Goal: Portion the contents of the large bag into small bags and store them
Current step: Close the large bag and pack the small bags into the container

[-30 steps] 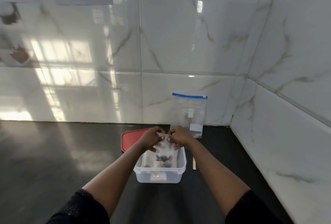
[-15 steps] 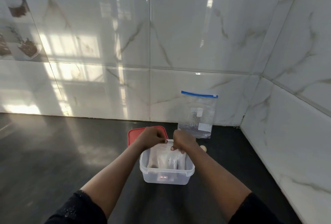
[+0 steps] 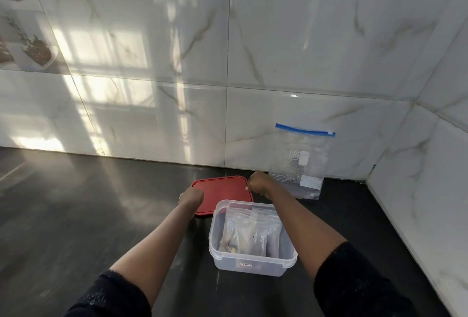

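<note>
The left hand and right hand curl at the edges of the red lid; I cannot tell if they grip it. The small bags stand in the box; their tall tops may jam the lid.

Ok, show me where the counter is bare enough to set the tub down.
The wide stretch of counter left of the red lid and tub, back to the wall, is bare. A narrower strip lies right of the tub. Crowded: the back corner, with lid, tub, large bag, left hand and right hand.
</note>
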A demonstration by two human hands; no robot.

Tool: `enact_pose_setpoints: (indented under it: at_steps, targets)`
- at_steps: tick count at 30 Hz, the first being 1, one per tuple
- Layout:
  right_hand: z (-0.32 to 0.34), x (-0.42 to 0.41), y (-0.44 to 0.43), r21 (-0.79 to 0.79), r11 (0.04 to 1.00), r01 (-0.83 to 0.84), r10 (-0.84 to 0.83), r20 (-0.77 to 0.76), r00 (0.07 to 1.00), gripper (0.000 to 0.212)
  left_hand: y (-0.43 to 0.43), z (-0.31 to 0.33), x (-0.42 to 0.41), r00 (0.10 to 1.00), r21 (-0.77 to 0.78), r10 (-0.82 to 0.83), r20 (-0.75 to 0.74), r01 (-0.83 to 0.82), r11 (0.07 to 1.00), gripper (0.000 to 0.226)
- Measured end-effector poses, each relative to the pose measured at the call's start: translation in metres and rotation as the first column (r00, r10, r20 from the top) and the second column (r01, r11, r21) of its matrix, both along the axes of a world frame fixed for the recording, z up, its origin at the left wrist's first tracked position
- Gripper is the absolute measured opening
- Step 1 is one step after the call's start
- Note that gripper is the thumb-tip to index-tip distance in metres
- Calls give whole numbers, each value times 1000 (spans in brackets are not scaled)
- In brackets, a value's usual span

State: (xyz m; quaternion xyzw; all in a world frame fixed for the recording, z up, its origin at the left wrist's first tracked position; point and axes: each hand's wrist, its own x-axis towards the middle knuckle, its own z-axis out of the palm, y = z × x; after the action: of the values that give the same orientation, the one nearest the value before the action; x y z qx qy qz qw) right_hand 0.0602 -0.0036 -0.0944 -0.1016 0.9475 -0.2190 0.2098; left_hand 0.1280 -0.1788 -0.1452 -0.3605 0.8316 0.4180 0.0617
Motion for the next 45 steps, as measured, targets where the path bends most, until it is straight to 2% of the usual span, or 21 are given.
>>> enact_pose_setpoints:
  at_steps: [3, 7, 9, 10, 12, 13, 15, 16, 17, 18, 19, 22, 24, 26, 28, 30, 32, 34, 36, 40, 45]
  targets:
    - [-7, -5, -10, 64, 997, -36, 28, 128, 991, 34, -4, -8, -10, 999, 50, 46, 18, -47, 998, 36]
    - [-22, -8, -21, 11, 1000, 26, -28, 243, 970, 46, 0, -14, -23, 998, 251, 49, -36, -38, 967, 44]
    - [-25, -8, -23, -37, 990, 136, -126, 201, 971, 47, -9, -40, -41, 985, 352, 160, -61, -129, 927, 58]
    - [-23, -8, -21, -118, 957, 264, -239, 191, 952, 48, -18, -60, -56, 969, 382, 235, -79, -188, 905, 62]
    - [-17, -9, -15, -288, 827, 483, -435, 218, 874, 49, -27, -69, -66, 909, 489, 400, -120, -296, 820, 59]
    - [-15, -12, -11, -363, 738, 569, -521, 227, 822, 50, -19, -43, -53, 865, 547, 481, -140, -337, 766, 58]
    - [-10, -18, -1, -538, 466, 703, -635, 350, 688, 49, 3, 7, -25, 757, 697, 626, -189, -346, 629, 52]
    - [-8, -22, 4, -596, 293, 748, -630, 468, 620, 42, 7, 19, -20, 722, 761, 663, -200, -312, 568, 47]
    - [-5, -24, 11, -622, 174, 764, -599, 549, 583, 32, 10, 24, -17, 705, 801, 680, -201, -282, 528, 42]
    - [2, -20, 18, -636, 100, 765, -558, 601, 573, 23, 10, 25, -16, 699, 829, 690, -189, -263, 493, 38]
    - [12, -11, 25, -648, 79, 758, -529, 617, 583, 19, 13, 30, -11, 699, 843, 689, -190, -243, 480, 35]
    - [26, 6, 47, -673, 135, 727, -514, 579, 632, 18, 14, 38, 7, 750, 854, 641, -164, -218, 473, 30]
    - [30, 19, 57, -683, 179, 708, -537, 535, 652, 24, 17, 44, 24, 850, 853, 508, -138, -159, 497, 19]
    - [30, 36, 62, -698, 261, 667, -604, 421, 677, 27, 24, 49, 40, 913, 809, 378, -151, -105, 578, 10]
    - [27, 51, 66, -694, 395, 602, -646, 256, 719, 21, 31, 49, 45, 914, 742, 329, -236, -49, 669, 19]
    - [24, 68, 69, -669, 523, 527, -631, 111, 768, 9, 37, 46, 49, 899, 532, 244, -364, -15, 847, 33]
    - [18, 81, 71, -618, 623, 479, -612, -5, 791, 19, 45, 46, 59, 892, 205, 102, -441, -10, 979, 34]
    - [12, 92, 72, -541, 724, 428, -569, -117, 814, 21, 54, 46, 68, 884, 14, 2, -467, 5, 1000, 31]
    - [7, 99, 73, -471, 785, 403, -543, -209, 814, 23, 62, 42, 72, 888, -69, -48, -457, 19, 997, 28]
    - [0, 105, 77, -397, 799, 451, -574, -284, 768, 25, 69, 34, 73, 901, -136, -106, -421, 52, 989, 26]
    - [-12, 109, 77, -338, 777, 531, -619, -262, 740, 28, 73, 25, 67, 900, -199, -133, -416, 53, 979, 25]
